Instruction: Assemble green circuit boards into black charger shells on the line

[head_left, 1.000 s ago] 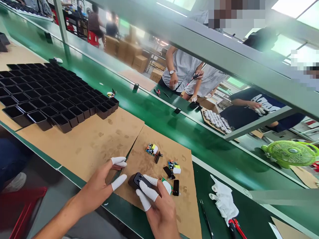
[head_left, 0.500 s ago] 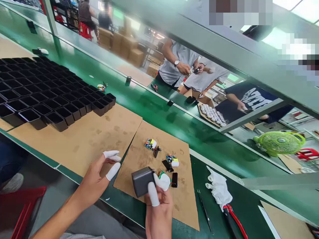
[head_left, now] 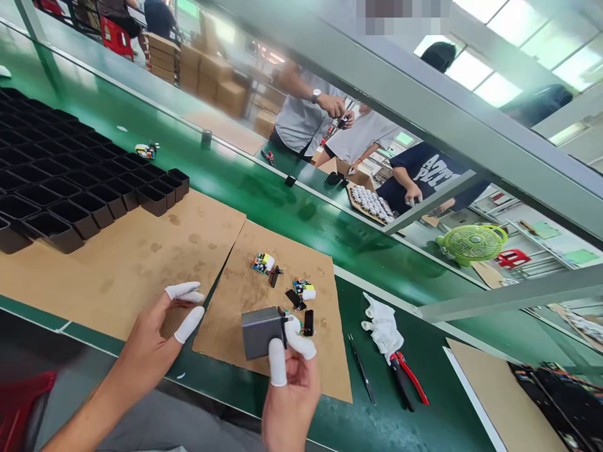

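My right hand [head_left: 292, 383], with white finger cots on thumb and fingers, grips a black plastic charger housing [head_left: 261, 333] above the cardboard sheet [head_left: 221, 326]. A small black part shows at the housing's right side, by my fingertips. My left hand [head_left: 162, 326], also in finger cots, hangs to the left with thumb and fingers apart and nothing between them. Beyond the housing lie two small circuit boards [head_left: 262, 263] [head_left: 304, 289] with yellow and white components, beside black plug pieces [head_left: 276, 276]. A third green board is mostly hidden behind my right fingers, next to a black rectangular piece [head_left: 308, 322].
Rows of open black housings [head_left: 94, 204] stand at the left. Right of the cardboard lie tweezers [head_left: 362, 369], a white glove [head_left: 384, 329] and red-and-black pliers [head_left: 407, 380]. Another circuit board [head_left: 147, 150] sits on the green belt [head_left: 226, 188]. Across it, people work near a green fan [head_left: 475, 243].
The view has swung to the right, so the scene sits further left. My right hand has turned the housing slightly, showing the small black part beside it. My left hand keeps its open pose.
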### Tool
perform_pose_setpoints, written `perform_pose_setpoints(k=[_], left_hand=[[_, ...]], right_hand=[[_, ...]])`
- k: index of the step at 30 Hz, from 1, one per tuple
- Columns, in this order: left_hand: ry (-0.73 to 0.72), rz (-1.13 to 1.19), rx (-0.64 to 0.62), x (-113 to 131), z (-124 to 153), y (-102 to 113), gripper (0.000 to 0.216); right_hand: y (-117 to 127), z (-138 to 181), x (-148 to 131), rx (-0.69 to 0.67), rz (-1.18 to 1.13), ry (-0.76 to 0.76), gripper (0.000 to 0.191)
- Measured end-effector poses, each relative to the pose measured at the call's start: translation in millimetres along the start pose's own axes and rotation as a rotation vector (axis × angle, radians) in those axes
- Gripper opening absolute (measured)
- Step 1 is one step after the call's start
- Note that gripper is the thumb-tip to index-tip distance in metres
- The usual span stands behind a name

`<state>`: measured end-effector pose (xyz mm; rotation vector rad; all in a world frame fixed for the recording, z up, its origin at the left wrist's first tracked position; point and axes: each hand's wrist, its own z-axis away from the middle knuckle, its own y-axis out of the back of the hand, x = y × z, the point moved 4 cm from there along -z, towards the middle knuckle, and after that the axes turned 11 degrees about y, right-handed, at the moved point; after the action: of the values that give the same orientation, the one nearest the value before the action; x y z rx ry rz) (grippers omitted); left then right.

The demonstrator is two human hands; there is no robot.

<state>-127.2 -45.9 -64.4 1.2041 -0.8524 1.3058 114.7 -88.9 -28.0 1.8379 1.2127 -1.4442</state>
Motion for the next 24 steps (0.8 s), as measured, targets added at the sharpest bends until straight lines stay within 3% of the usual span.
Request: perform_pose_setpoints(k=[2, 5, 10, 14, 19, 24], left_hand=[[-0.031, -0.021, 0.019, 3, 0, 0, 0.055], [-0.114, -0.116, 0.021, 13, 1, -1, 0.047], [-0.367, -0.348, -0.136, 33, 11, -16, 0.032], [-0.522, -0.412, -0.194, 42, 23, -35, 0.042], [-0.449, -0.389, -0.211, 46, 24, -50, 0.037], [-0.359, -0.331, -0.238, 45, 20, -49, 0.035]], right_hand=[[-4, -8, -11, -0.229, 0.268, 0.299, 0.022], [-12, -15, -17, -0.496, 0.469, 0.463, 0.032], [-16, -25, -22, -0.582, 0.508, 0.450, 0.032], [-13, -29, -22, -0.627, 0.532, 0.478, 0.034], [-11, -32, -23, -0.689, 0.509, 0.538, 0.039], [-7, -32, -23, -0.812, 0.548, 0.613, 0.044]])
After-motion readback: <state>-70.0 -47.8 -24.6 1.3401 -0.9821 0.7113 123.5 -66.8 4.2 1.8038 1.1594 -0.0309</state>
